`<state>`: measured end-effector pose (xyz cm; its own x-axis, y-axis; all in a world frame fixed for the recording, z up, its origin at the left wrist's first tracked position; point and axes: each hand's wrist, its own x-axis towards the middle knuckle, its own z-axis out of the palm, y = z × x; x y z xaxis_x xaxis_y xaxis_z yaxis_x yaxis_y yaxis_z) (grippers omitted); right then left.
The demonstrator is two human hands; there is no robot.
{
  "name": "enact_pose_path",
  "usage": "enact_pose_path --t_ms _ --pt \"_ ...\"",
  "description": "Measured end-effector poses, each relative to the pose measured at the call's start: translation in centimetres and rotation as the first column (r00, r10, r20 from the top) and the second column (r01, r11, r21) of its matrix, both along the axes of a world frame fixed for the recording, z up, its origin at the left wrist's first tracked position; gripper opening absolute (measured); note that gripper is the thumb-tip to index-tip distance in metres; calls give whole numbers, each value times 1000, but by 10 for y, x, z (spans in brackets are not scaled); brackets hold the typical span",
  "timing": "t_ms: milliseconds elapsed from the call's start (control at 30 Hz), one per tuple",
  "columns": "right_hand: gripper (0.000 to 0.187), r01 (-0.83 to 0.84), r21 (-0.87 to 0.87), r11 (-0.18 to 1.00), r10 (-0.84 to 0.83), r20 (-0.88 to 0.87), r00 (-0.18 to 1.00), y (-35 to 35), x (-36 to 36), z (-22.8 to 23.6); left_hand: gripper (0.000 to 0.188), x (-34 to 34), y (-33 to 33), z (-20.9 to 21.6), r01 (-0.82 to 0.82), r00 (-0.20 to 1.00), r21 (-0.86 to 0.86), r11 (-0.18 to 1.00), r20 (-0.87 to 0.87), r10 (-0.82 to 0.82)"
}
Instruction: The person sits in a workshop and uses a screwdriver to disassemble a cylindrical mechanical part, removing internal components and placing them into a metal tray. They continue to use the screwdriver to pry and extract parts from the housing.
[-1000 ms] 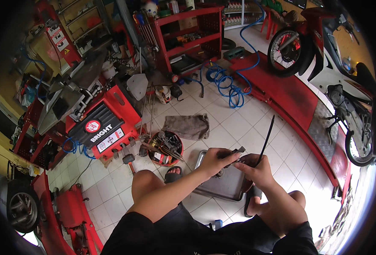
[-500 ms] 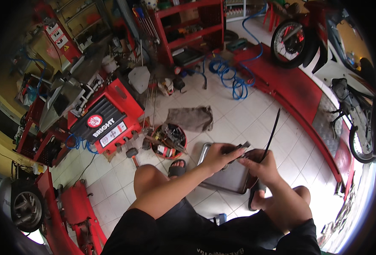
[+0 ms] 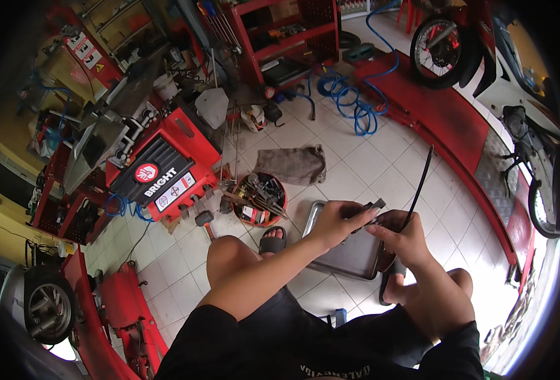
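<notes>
Left hand fingers pinching small dark part, right hand fingers gripping black cable

Both hands meet above a metal tray lying on the tiled floor. The left hand and right hand are close together, a thin black cable rising beyond the right one. Ahead of the hands, bare tiles give open room up to a grey rag. Left of the left hand, a round tub of tools and a red machine block the way. Right of the right hand runs a red ramp.
</notes>
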<state>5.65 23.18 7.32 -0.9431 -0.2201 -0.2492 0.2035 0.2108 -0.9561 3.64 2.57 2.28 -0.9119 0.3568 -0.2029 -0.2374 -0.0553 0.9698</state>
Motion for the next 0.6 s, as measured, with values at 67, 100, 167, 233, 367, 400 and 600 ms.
enact_pose_path --t_ms 67,100,167,233,367,400,600 --pt "42 -21 -6 1000 21 0 1000 2 1 -1 41 -2 2 1 15 1000 11 1000 -10 -15" --pt "42 -25 8 1000 25 6 1000 0 2 6 39 -1 3 5 -4 1000 32 999 -2 4" --pt "42 -36 35 999 35 29 999 -2 2 12 39 2 2 -3 -30 1000 43 999 -9 30" --pt "41 -17 35 999 17 6 1000 -1 1 6 38 -2 0 -10 -35 999 49 998 -1 35" --pt "33 25 -13 1000 -24 62 998 -14 6 9 38 -1 0 -7 -57 998 30 998 -10 57" --pt "31 23 -9 1000 -23 30 999 -12 4 3 37 -1 1 -2 -40 999 23 999 -23 41" --pt "28 49 -9 999 -49 -21 999 -11 9 -6 43 6 -1 5 -36 993 50 998 -109 42"
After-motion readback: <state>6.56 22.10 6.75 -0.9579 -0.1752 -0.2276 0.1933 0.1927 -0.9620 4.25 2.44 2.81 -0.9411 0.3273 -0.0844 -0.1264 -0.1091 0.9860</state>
